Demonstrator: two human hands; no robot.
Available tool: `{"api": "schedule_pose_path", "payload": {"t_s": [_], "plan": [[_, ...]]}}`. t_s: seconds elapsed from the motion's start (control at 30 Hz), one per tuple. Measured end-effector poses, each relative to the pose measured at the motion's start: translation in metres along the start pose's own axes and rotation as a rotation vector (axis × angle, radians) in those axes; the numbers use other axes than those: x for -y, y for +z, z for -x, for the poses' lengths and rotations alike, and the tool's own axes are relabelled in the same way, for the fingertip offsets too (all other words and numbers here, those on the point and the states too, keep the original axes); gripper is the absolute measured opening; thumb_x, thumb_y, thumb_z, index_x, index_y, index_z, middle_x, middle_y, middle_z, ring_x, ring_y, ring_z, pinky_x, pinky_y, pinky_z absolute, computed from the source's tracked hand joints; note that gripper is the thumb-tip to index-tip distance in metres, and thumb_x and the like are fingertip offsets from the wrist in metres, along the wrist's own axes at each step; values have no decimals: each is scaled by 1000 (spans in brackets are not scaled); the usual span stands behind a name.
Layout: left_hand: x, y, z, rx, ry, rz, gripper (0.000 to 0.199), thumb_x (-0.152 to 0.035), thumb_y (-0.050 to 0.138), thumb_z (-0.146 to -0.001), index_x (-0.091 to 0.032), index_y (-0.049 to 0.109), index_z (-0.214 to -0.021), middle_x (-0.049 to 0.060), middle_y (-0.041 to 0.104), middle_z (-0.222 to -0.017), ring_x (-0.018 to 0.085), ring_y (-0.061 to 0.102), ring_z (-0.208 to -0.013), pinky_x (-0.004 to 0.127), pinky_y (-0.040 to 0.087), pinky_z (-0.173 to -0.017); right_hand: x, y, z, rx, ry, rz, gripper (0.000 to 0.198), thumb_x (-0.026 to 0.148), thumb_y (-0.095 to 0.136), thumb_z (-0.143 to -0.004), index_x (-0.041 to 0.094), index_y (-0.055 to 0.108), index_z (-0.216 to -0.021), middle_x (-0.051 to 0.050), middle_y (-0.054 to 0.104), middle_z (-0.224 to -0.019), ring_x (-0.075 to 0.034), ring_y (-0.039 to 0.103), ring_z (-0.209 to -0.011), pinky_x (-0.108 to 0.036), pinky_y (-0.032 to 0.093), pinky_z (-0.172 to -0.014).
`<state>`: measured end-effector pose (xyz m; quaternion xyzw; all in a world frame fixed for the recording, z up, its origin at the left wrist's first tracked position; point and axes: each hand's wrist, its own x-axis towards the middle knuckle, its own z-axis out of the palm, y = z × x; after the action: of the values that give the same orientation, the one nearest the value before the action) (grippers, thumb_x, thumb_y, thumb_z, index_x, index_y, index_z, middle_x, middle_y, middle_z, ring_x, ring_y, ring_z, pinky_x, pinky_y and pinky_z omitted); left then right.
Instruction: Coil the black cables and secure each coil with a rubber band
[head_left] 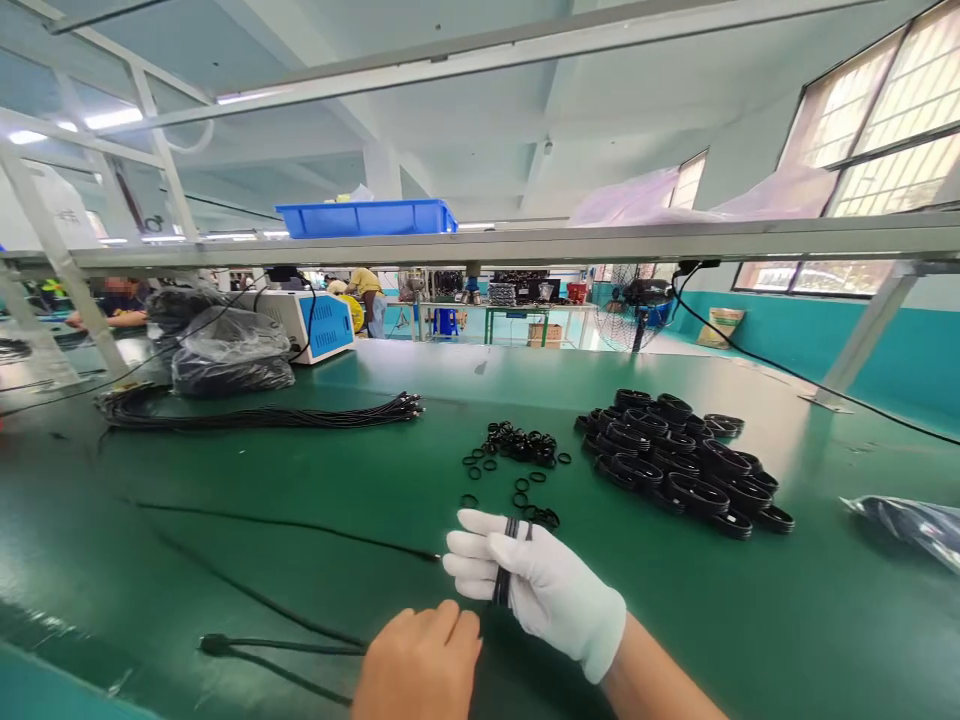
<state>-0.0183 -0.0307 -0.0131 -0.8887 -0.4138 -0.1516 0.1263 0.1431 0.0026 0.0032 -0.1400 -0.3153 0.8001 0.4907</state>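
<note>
My right hand [559, 590], in a white glove, is palm up above the green table. Its thumb presses on several dark strands of black cable [501, 585] that cross the fingers like a coil. My bare left hand [420, 660] is just below and to the left, fingers curled closed at the cable; its grip is partly hidden. From it, black cable lengths [285, 648] stretch left over the table, with a dark thicker piece [215, 645] on them. A thin cable end [431, 556] points toward the gloved fingertips. Beyond lie small black rings [521, 443].
Coiled black cables [675, 455] are heaped at the right, near a plastic bag [911, 525]. Back left are a bundle of straight cables [262, 418], a bagged pile [232, 355] and a blue-white machine [322, 325]. A shelf [525, 245] spans above, carrying a blue tray [367, 218].
</note>
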Motion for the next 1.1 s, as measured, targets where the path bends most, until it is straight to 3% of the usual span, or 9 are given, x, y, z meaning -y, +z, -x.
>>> {"api": "schedule_pose_path", "payload": {"t_s": [0.1, 0.27, 0.37, 0.47, 0.63, 0.8, 0.9, 0.97, 1.1], "plan": [[4, -25, -19, 89, 51, 55, 15, -12, 51, -79, -22, 58, -69, -2, 63, -68, 16, 57, -58, 26, 36, -54, -9, -5, 5, -24, 145, 137, 31, 27, 75, -65, 12, 60, -87, -1, 52, -71, -10, 48, -65, -27, 36, -65], [35, -60, -46, 307, -33, 425, 6, -23, 63, -73, -22, 60, -68, -6, 61, -64, 11, 52, -59, 21, 32, -54, -21, -14, 15, 240, 422, 156, 38, 31, 72, -66, 7, 62, -94, -11, 63, -80, -20, 61, -73, -38, 40, -74], [44, -52, -50, 417, -164, 857, 11, -27, 68, -64, -19, 61, -65, -8, 55, -57, 9, 48, -55, 18, 31, -49, -26, -16, 18, 282, 494, 76, 40, 25, 71, -66, 6, 61, -100, -13, 65, -83, -21, 62, -79, -41, 37, -82], [41, -29, -46, 371, -255, 1025, 13, -27, 56, -74, -16, 61, -70, -4, 57, -62, 10, 49, -59, 19, 36, -52, -28, -8, 17, 261, 450, -35, 39, 25, 72, -64, 8, 60, -98, -7, 61, -76, -16, 58, -72, -35, 37, -77], [37, 0, -26, 238, -293, 698, 28, -16, 35, -83, -17, 61, -74, 1, 63, -74, 15, 57, -70, 23, 40, -61, -17, 9, 6, 176, 157, -233, 36, 24, 77, -60, 14, 57, -88, 4, 40, -64, -9, 42, -60, -23, 27, -57], [18, 2, -13, 334, -329, 142, 32, -15, 30, -89, -22, 61, -90, 2, 65, -82, 21, 62, -72, 28, 40, -60, -5, -1, -1, -38, -53, -166, 35, 25, 74, -67, 15, 56, -95, -1, 54, -78, -14, 54, -75, -29, 38, -70], [-3, 5, -10, 293, -246, 18, 30, -8, 35, -87, -23, 61, -88, 1, 65, -80, 21, 63, -69, 29, 39, -57, -5, -6, -1, -264, -44, -49, 53, 28, 76, -65, 13, 52, -110, -10, 61, -101, -22, 59, -94, -39, 39, -86], [-11, 5, -11, 232, -178, -24, 29, -4, 38, -84, -22, 60, -80, 0, 64, -74, 20, 61, -64, 29, 37, -57, -7, -6, -1, -347, -11, 31, 57, 30, 78, -62, 12, 52, -110, -12, 62, -103, -24, 60, -95, -40, 39, -88], [3, -13, -24, 136, 47, -18, 9, -13, 58, -79, -19, 59, -73, 0, 65, -71, 17, 58, -64, 29, 35, -60, -14, 2, 1, -272, 106, 152, 41, 25, 79, -60, 11, 61, -94, -4, 64, -78, -15, 59, -76, -30, 42, -74]]}}
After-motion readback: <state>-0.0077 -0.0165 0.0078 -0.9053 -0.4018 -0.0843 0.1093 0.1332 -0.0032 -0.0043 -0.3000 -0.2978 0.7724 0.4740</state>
